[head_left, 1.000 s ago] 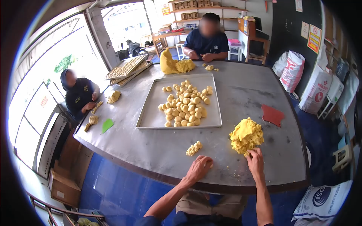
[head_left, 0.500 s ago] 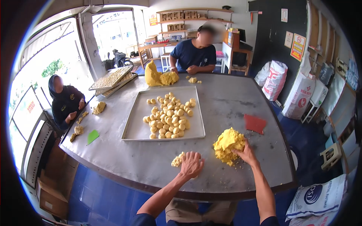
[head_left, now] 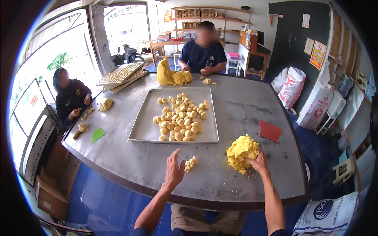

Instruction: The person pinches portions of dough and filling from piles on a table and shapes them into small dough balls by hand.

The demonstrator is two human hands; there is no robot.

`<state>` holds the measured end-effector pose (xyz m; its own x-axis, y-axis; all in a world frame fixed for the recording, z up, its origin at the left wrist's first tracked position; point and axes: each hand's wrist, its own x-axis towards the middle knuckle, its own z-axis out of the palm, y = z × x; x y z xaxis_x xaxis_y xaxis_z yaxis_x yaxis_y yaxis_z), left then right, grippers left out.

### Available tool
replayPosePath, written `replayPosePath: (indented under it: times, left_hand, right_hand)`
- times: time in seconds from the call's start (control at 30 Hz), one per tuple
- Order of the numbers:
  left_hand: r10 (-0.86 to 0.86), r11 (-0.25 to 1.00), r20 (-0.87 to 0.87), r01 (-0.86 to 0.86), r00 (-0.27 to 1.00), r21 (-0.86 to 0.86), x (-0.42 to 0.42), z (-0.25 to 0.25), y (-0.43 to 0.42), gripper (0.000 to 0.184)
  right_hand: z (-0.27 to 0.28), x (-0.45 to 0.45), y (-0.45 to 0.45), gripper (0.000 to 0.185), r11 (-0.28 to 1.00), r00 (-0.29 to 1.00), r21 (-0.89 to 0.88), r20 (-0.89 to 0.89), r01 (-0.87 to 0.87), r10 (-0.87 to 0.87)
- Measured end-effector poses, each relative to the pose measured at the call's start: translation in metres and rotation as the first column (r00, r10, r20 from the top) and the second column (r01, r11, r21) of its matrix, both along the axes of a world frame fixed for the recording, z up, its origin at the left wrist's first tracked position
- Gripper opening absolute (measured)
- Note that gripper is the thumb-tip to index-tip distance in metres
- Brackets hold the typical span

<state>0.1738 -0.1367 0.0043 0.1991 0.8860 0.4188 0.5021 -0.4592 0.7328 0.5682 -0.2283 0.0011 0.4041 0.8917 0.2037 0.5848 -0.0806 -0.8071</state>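
My left hand (head_left: pixel 174 169) is raised just left of a small pale lump of dough (head_left: pixel 191 164), its fingers stretched up and nothing in it. To the right, a crumbly bright yellow mound of dough (head_left: pixel 241 151) sits on the metal table. My right hand (head_left: pixel 258 162) grips the lower right side of that mound, with its fingertips partly hidden in it. Crumbs lie around the mound's base. Beyond my hands, a shallow metal tray (head_left: pixel 145 135) holds many round dough balls (head_left: pixel 183 118).
A red scraper (head_left: pixel 270 131) lies beyond the mound, a green scraper (head_left: pixel 97 135) at left. Two people, one opposite (head_left: pixel 202 53) and one at left (head_left: pixel 71 96), handle dough. Near the far edge are a large yellow dough block (head_left: pixel 165 72) and stacked trays (head_left: pixel 120 76).
My left hand has come off the pale dough lump and shifted left, fingers now upright. My right hand stays at the yellow mound. The view has shifted slightly.
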Motion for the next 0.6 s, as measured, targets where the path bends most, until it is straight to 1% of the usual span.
replayPosePath:
  times: [0.07,0.1,0.13,0.17,0.2,0.23,0.3,0.33,0.4,0.43,0.5,0.53,0.6]
  left_hand:
    - [-0.154,0.988,-0.266,0.155,0.951,-0.017,-0.005,-0.024,0.009,0.051]
    - [-0.225,0.973,-0.392,0.228,0.892,-0.041,-0.004,-0.034,0.012,0.049]
    - [-0.268,0.958,-0.356,0.286,0.895,-0.003,-0.002,-0.034,0.012,0.044]
    - [-0.258,0.962,-0.343,0.272,0.903,-0.007,-0.002,-0.035,0.011,0.040]
    - [-0.247,0.966,-0.335,0.259,0.909,-0.012,0.000,-0.026,0.007,0.037]
    - [-0.238,0.969,-0.328,0.246,0.914,-0.017,0.000,-0.020,0.004,0.034]
    - [-0.246,0.965,-0.257,0.212,0.934,-0.155,0.000,-0.018,-0.002,0.028]
    - [-0.244,0.956,-0.217,0.196,0.945,-0.220,0.001,-0.017,-0.003,0.025]
    - [-0.202,0.969,-0.246,0.157,0.948,-0.193,0.001,-0.021,-0.007,0.030]
    - [-0.180,0.975,-0.260,0.136,0.949,-0.179,-0.001,-0.022,-0.007,0.033]
    - [-0.095,0.966,-0.077,0.073,0.992,-0.248,-0.003,-0.027,0.001,0.026]
    - [-0.046,0.956,0.014,0.048,0.999,-0.288,-0.005,-0.029,0.003,0.023]
    - [-0.030,0.968,-0.011,0.026,0.999,-0.248,-0.008,-0.030,0.010,0.020]
  right_hand:
    - [0.003,-0.016,-0.004,0.057,0.994,0.989,0.072,0.113,0.088,-0.096]
    - [-0.001,-0.019,-0.004,0.056,0.990,0.977,0.045,0.158,0.136,-0.142]
    - [-0.008,-0.022,-0.003,0.055,0.982,0.961,0.021,0.202,0.187,-0.187]
    - [-0.015,-0.025,-0.002,0.055,0.971,0.942,-0.003,0.242,0.239,-0.231]
    - [-0.013,-0.032,-0.005,0.055,0.970,0.935,0.047,0.257,0.239,-0.242]
    - [-0.012,-0.039,-0.005,0.054,0.959,0.921,0.021,0.275,0.281,-0.276]
    - [-0.012,-0.050,-0.007,0.053,0.931,0.887,-0.033,0.318,0.365,-0.336]
    - [-0.015,-0.050,-0.010,0.056,0.949,0.884,-0.038,0.377,0.314,-0.277]
    - [-0.026,-0.047,-0.017,0.062,0.976,0.855,-0.048,0.493,0.210,-0.160]
    - [-0.033,-0.056,-0.025,0.068,0.976,0.824,-0.018,0.539,0.217,-0.173]
    - [-0.045,-0.084,-0.042,0.080,0.974,0.754,0.040,0.626,0.224,-0.199]
    - [-0.040,-0.098,-0.044,0.084,0.975,0.745,-0.015,0.648,0.219,-0.157]
    - [-0.034,-0.123,-0.056,0.092,0.966,0.729,-0.140,0.681,0.220,-0.067]
